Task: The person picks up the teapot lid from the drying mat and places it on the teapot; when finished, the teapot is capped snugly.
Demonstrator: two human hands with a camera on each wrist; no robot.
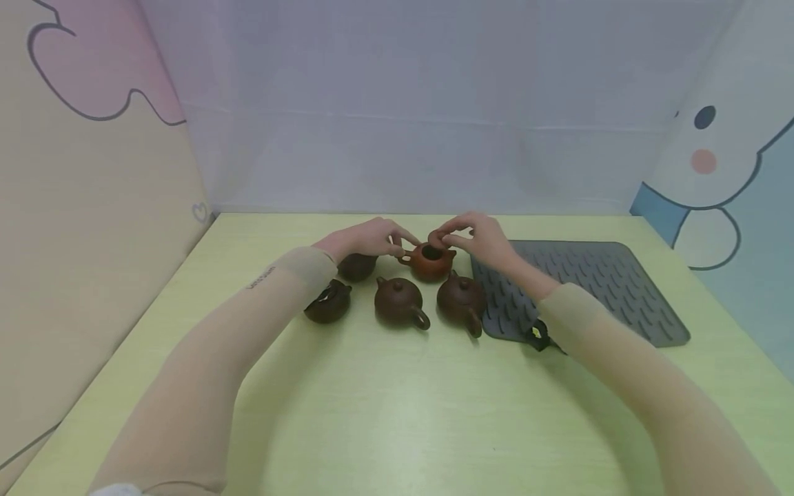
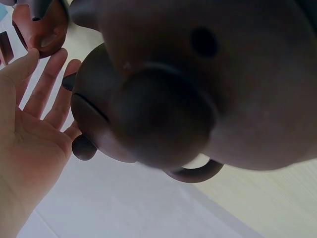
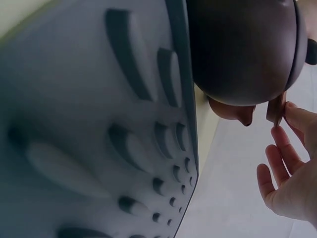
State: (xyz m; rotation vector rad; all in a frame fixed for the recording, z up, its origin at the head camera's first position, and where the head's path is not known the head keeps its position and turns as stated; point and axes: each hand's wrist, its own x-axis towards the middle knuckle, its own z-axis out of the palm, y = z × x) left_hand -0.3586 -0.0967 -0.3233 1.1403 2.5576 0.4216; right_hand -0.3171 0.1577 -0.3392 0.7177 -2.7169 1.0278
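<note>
A reddish-brown clay teapot [image 1: 429, 263] stands at the back of the group with its round mouth uncovered. My left hand [image 1: 374, 238] is at its handle side, thumb and a fingertip pinching the handle; the other fingers are spread out in the left wrist view. Over the right rim of the mouth, my right hand [image 1: 480, 238] pinches the small round teapot lid [image 1: 438, 240], tilted on edge, between thumb and fingertips. In the right wrist view a dark teapot [image 3: 242, 49] partly covers the reddish teapot [image 3: 225, 109].
Two dark brown teapots [image 1: 398, 302] [image 1: 461, 300] stand in front. Another dark teapot [image 1: 329, 303] and a dark pot [image 1: 357, 267] sit at left, partly hidden by my left arm. A grey ridged mat [image 1: 583, 275] lies at right, a black looped object [image 1: 538, 335] at its front edge.
</note>
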